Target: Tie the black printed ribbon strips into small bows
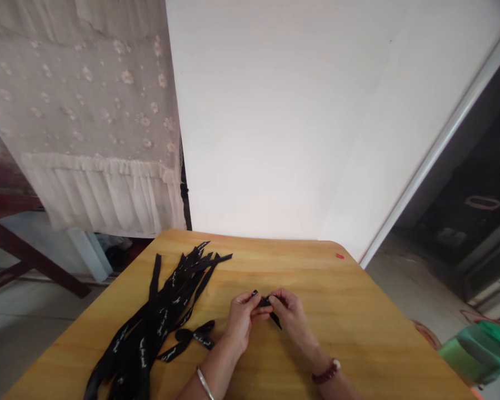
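Note:
Near the middle of the wooden table, a short black ribbon is pinched between both hands. My left hand grips its left part between thumb and fingers, and a small tip pokes up above them. On the right, my right hand pinches the ribbon, with a pointed tail hanging below the fingers. To the left lies a heap of black ribbons with white lettering. Between the heap and my left hand sits a looped black ribbon bow.
A small red object lies at the table's back right corner. Behind the table stands a white panel, with a lace curtain to its left. A green container is beyond the right edge.

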`<state>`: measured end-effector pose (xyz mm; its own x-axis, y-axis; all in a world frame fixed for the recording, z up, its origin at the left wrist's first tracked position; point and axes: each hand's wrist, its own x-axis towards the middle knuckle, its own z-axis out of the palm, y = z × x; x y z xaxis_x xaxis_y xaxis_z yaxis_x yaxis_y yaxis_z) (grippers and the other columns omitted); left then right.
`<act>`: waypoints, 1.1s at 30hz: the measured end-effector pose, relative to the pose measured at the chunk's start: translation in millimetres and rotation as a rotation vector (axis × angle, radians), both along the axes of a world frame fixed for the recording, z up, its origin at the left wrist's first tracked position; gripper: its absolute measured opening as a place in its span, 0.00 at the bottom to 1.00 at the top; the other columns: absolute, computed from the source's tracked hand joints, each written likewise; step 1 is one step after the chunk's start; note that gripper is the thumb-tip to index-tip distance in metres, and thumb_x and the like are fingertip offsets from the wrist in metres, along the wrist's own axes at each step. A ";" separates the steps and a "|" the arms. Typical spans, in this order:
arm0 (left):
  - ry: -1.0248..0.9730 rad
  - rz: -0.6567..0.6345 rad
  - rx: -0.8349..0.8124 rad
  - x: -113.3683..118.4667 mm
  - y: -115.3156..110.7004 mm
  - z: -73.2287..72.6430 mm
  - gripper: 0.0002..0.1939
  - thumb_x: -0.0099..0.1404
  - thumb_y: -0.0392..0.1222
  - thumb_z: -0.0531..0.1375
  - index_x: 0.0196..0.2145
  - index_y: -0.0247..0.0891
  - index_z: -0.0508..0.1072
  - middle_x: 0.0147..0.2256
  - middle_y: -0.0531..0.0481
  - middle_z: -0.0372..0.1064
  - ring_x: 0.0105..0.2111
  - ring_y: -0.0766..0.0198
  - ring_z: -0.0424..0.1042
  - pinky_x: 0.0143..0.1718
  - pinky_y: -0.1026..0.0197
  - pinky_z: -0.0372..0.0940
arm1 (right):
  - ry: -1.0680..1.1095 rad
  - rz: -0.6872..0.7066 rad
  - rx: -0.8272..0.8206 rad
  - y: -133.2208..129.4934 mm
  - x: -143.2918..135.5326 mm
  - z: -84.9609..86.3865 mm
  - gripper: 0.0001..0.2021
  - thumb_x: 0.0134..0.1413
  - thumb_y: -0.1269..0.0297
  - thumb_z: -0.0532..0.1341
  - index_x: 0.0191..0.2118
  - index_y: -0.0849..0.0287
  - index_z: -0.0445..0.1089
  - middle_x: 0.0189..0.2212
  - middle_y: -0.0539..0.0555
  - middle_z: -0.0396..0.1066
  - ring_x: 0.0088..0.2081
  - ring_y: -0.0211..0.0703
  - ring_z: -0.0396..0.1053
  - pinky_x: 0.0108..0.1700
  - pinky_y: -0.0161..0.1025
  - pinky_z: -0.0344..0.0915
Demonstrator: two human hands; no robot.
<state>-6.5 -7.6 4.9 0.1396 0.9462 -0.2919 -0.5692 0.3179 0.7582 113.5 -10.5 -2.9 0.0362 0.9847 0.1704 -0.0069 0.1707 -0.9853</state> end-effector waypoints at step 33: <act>0.142 -0.308 0.041 3.3 -6.3 -2.1 0.06 0.46 0.30 0.62 0.26 0.26 0.72 0.22 0.42 0.71 0.20 0.65 0.70 0.23 0.66 0.66 | 0.051 -0.020 -0.059 -2.9 2.2 3.4 0.16 0.42 0.50 0.59 0.21 0.60 0.65 0.19 0.49 0.64 0.23 0.37 0.62 0.25 0.32 0.60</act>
<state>-3.2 -13.9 2.8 0.3809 0.8773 -0.2919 -0.3392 0.4263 0.8386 115.7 -13.4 0.5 0.0634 0.9919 0.1098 -0.0542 0.1133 -0.9921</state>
